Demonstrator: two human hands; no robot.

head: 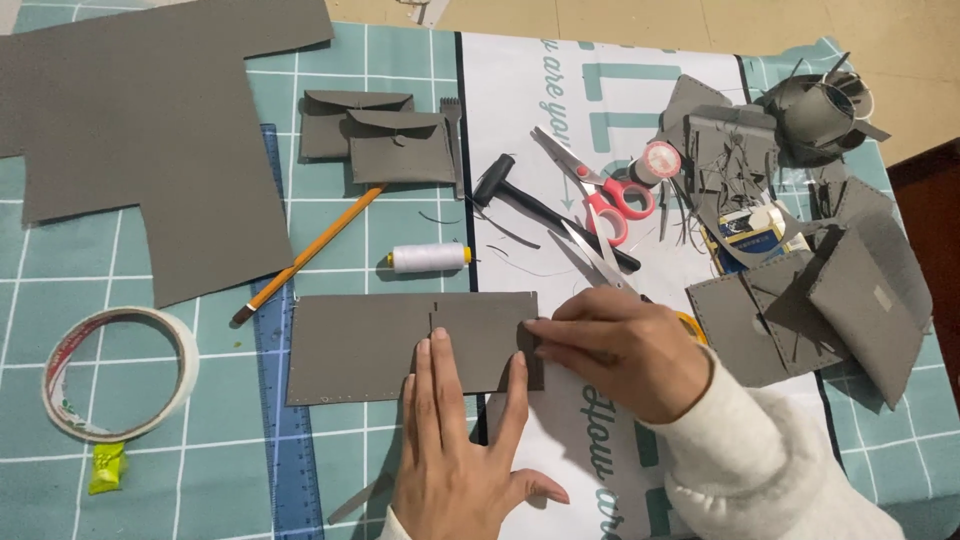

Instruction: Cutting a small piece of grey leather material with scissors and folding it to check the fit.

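Note:
A long grey leather-like strip [355,345] with punched holes along its edges lies flat on the teal cutting mat [215,455]. My left hand [465,445] presses flat on its right part, fingers together and thumb out. My right hand [618,350], in a white sleeve, pinches the strip's right end with its fingertips, where a smaller grey piece overlaps. A yellow-handled tool [688,325] pokes out from behind my right hand.
A blue ruler [285,440], a pencil [310,252], a white thread spool [428,257], a black hammer [545,210] and red scissors [600,195] lie nearby. Tape roll [120,375] at left. Large grey sheet [150,120] upper left; two grey pouches [390,135]; grey offcuts [820,290] at right.

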